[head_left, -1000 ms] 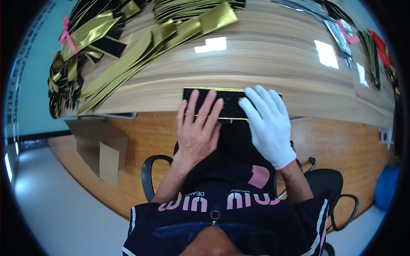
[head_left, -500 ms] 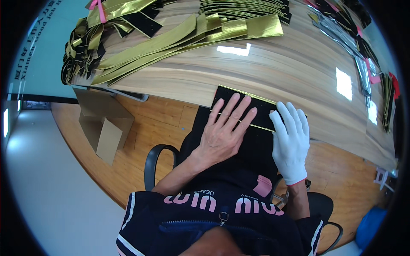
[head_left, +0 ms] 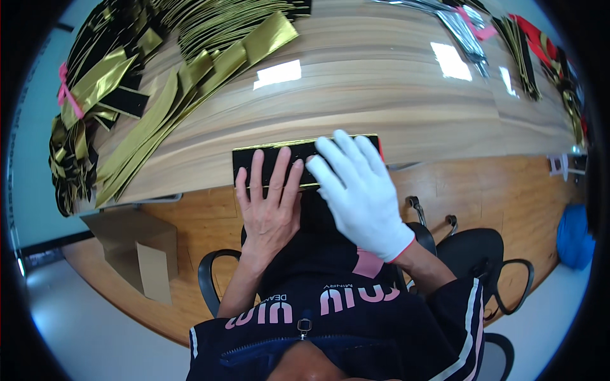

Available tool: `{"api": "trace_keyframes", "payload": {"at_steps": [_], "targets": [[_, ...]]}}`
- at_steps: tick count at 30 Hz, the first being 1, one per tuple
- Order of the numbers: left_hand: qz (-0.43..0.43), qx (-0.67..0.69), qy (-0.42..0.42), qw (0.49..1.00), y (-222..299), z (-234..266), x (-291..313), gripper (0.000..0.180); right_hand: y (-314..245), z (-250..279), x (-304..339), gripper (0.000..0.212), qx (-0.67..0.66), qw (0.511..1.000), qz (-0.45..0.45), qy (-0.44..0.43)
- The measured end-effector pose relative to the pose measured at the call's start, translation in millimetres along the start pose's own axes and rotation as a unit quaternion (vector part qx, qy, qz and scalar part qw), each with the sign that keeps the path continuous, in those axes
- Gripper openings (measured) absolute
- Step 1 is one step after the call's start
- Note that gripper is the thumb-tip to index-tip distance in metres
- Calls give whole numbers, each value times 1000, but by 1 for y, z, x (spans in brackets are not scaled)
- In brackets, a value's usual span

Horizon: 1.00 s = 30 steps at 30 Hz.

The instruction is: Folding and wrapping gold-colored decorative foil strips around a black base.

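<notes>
A flat black strip (head_left: 270, 160) with shiny gold long edges lies crosswise at the near edge of the table, and a bit of red shows at its right end. My bare left hand (head_left: 270, 219) rests on its left part with the fingers spread and pointing away from me. On the right part lies my right hand (head_left: 365, 197) in a white glove, fingers stretched out and covering much of that end. Neither hand grips anything. The gloved thumb area is partly hidden.
Long gold strips (head_left: 159, 117) fan out at the left, beside a bundle with a pink tie (head_left: 67, 92). A row of black, gold-edged strips (head_left: 216, 28) lies behind. Silver strips (head_left: 464, 38) are at far right. A cardboard box (head_left: 155, 270) and chair (head_left: 473, 247) stand below table level.
The view has shifted, so the table things appear further left. My right hand has moved leftward and further over the strip, nearer my left hand, which remains spread on the left part.
</notes>
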State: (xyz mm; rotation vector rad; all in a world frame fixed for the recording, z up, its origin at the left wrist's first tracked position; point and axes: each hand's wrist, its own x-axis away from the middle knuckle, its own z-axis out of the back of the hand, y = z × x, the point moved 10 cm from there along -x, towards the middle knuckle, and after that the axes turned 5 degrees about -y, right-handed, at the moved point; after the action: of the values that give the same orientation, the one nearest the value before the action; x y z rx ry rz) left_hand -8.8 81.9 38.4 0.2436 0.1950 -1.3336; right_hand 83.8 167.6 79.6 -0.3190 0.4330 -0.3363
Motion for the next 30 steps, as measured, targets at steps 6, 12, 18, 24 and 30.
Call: {"api": "trace_keyframes", "payload": {"at_steps": [6,12,18,24,30], "targets": [[-16,3,-1,1000,2,-6,1,64,-21,-3,-10,56,-60,998,2,33],[-23,5,6,1000,2,-6,1,67,-13,-11,-6,55,-47,998,-9,37],[-15,1,-2,1000,2,-5,-1,71,-2,-3,5,49,-15,999,-10,41],[-19,-7,-2,1000,3,-2,0,80,22,20,10,44,34,995,-39,91],[-22,-16,6,1000,4,-3,0,80,55,32,33,66,14,980,-125,157]]}}
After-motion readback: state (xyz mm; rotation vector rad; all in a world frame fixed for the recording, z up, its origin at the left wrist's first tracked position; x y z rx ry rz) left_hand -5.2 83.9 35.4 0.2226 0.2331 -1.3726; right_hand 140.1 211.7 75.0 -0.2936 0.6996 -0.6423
